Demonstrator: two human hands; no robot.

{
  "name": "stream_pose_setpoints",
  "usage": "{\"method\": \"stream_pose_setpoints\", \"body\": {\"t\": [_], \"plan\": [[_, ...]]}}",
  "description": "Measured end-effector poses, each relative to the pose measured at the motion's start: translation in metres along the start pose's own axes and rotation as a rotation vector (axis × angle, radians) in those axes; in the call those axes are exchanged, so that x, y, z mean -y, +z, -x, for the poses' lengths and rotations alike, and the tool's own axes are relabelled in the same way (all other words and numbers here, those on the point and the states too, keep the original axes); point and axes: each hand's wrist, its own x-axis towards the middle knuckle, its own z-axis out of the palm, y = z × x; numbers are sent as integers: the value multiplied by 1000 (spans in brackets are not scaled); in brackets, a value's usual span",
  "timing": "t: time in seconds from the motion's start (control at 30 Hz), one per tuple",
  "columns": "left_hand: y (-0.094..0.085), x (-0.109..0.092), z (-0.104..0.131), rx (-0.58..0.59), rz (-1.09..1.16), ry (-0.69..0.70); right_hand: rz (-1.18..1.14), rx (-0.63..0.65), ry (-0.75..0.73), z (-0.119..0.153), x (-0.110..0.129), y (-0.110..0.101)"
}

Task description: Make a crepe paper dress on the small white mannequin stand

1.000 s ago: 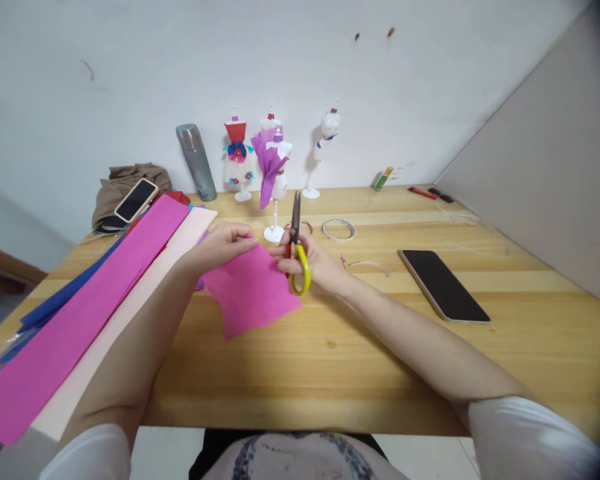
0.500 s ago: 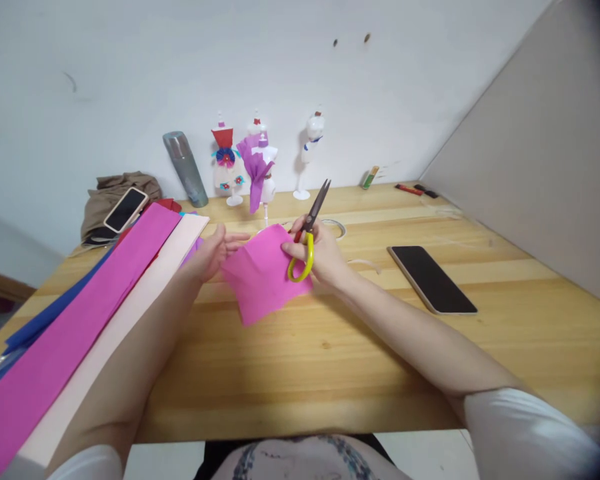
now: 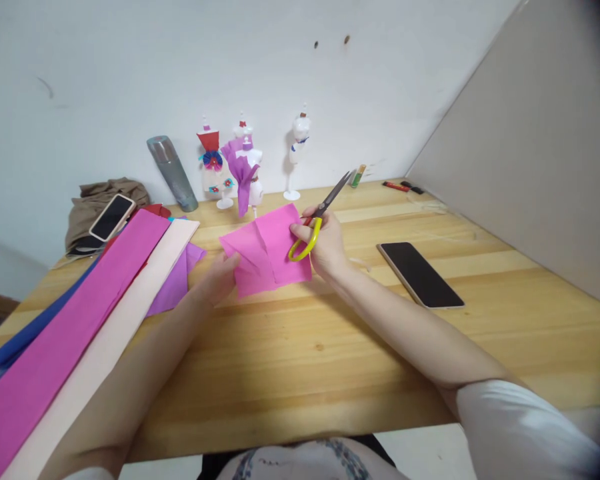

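Pink paper: where is it in the head view?

Over the table, between both hands. The left hand pinches its left edge; the right hand is curled round the scissors, thumb on the paper's right side.

Why so?

Probably to keep it spread, scissor tips turned clear.

Which way does it point?

Nearly square, slightly longer side to side, creased front to back. Scissors aim forward and right.

Magenta strip cut off at left, front mannequin, foot hidden behind pink sheet
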Motion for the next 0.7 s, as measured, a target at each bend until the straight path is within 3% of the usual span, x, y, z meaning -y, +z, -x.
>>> {"method": "stream_pose_setpoints", "body": {"t": [0.13,0.23,0.37,0.43,0.53,0.63,0.7], "plan": [[-12,-6,-10,-61,66,78,121,22,-74,-1,0,-2],[-24,-29,-12,-243,-123,317,196,79,-151,5,4,1],[-18,-67,2,-120,-493,469,268,252,-165,24,10,10],[-7,-79,11,-60,-585,414,270,334,-156,34,11,15],[6,-85,16,31,-581,208,243,414,-134,44,13,20],[4,-86,16,159,-449,42,176,461,-49,45,18,20],[-4,-90,15,189,-373,10,125,477,1,42,24,18]]}}
